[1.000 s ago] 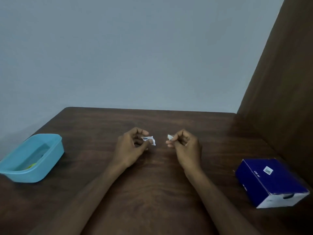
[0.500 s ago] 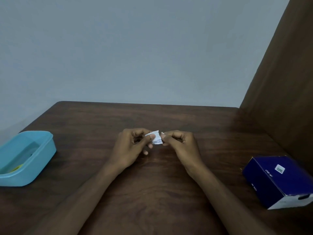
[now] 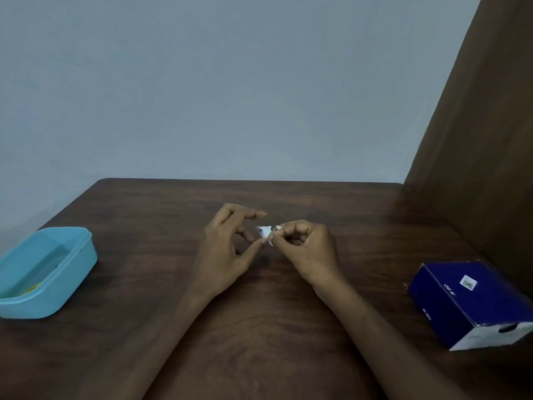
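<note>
right grip (image 3: pixel 305 249) pinches white wrapper (image 3: pixel 266 232) at fingertips, just above tabletop (image 3: pixel 259 327) centre | left grip (image 3: pixel 227 249) loose, fingers spread, holding nothing, at wrapper's 9 o'clock | risk: thin one-sided pinch may let wrapper slip or tear crooked

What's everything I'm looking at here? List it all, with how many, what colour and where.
paper packet: one, white with blue print, over the table's middle, between the hands
tub: one, light blue, table's left edge; a yellow bit inside, too small to identify
box: one, dark blue with a white end, table's right side
table: one, dark brown wood
wall: one, grey-blue, behind
panel: one, brown, right of the table
left hand: one, fingers loosely extended beside the packet
right hand: one, pinches the packet
</note>
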Available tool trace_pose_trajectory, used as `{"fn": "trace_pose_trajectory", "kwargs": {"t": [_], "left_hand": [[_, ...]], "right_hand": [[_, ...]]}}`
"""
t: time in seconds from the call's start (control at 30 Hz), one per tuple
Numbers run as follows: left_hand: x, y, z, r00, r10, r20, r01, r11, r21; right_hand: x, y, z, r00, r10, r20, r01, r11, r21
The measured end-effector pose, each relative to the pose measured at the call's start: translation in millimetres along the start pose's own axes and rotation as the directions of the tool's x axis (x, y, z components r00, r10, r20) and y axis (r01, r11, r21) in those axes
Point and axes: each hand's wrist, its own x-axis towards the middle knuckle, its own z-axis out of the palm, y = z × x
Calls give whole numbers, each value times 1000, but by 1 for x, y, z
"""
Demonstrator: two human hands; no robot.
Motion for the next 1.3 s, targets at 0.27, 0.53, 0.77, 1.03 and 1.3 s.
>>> {"fn": "trace_pose_trajectory", "kwargs": {"t": [0.27, 0.53, 0.77, 1.03, 1.3], "left_hand": [[-2, -2, 4, 993, 116, 34, -118, 990, 80], [-2, -7, 6, 993, 112, 37, -114, 992, 47], [-2, -8, 6, 981, 128, 143, -136, 990, 46], [-3, -9, 8, 974, 123, 189, -135, 989, 53], [-2, -7, 7, 977, 114, 183, -121, 992, 27]], "right_hand": [[-4, -8, 1, 998, 55, 9, -56, 993, 100], [1, -4, -1, 992, 109, 64, -117, 982, 145], [4, -3, -9, 999, 48, 25, -49, 997, 56], [6, 1, -11, 994, -110, -1, 109, 985, -135], [8, 2, -18, 996, 0, 92, 6, 998, -60]]}}
